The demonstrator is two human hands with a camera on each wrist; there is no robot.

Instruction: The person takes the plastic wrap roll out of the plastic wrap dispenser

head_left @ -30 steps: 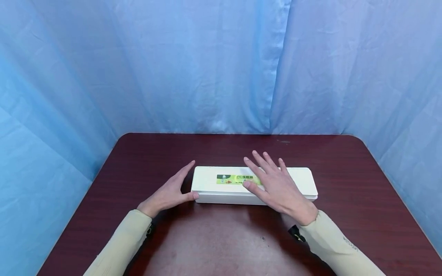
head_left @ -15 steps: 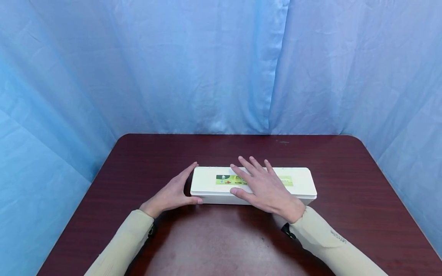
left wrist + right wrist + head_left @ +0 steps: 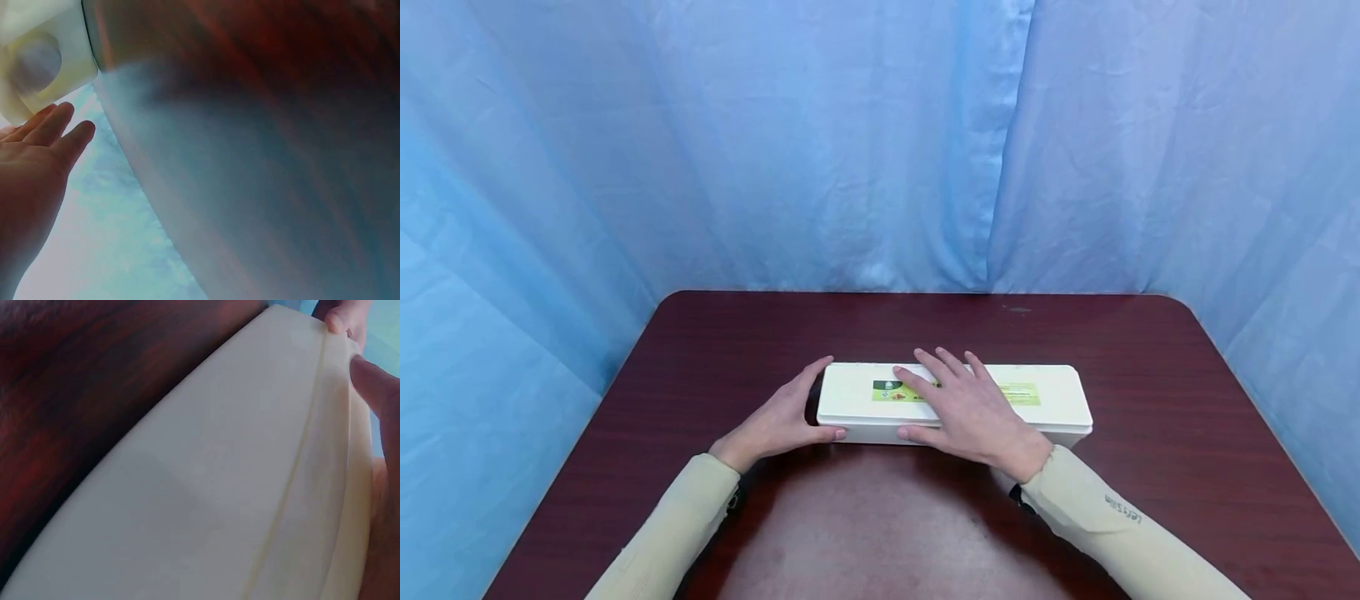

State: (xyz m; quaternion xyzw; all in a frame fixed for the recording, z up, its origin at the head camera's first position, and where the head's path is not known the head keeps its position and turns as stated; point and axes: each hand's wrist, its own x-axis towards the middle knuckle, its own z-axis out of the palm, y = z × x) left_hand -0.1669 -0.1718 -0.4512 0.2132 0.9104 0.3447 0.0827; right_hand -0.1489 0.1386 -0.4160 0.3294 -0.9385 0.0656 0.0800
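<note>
A long white cling film box point(image 3: 1052, 396) with a green label point(image 3: 1019, 394) lies lengthwise across the table, its lid down. At its left end my left hand point(image 3: 778, 421) grips it, thumb on the front face and fingers round the back corner. My right hand point(image 3: 977, 417) rests flat across the lid, covering part of the label. Its fingers stretch towards the back edge, and its thumb point(image 3: 375, 384) touches the box by the lid's front edge. The left wrist view shows a round shape point(image 3: 37, 62) in the box's end, near the left hand's fingers point(image 3: 50, 128).
The box stands on a dark red-brown wooden table point(image 3: 745, 333) with rounded far corners. Light blue curtains point(image 3: 820, 150) hang behind it and along both sides. Glare lies on the table's near middle.
My right hand has moved left and down onto the lid, its thumb now at the front face. My left hand has come in slightly, closer round the left end. The box has barely moved.
</note>
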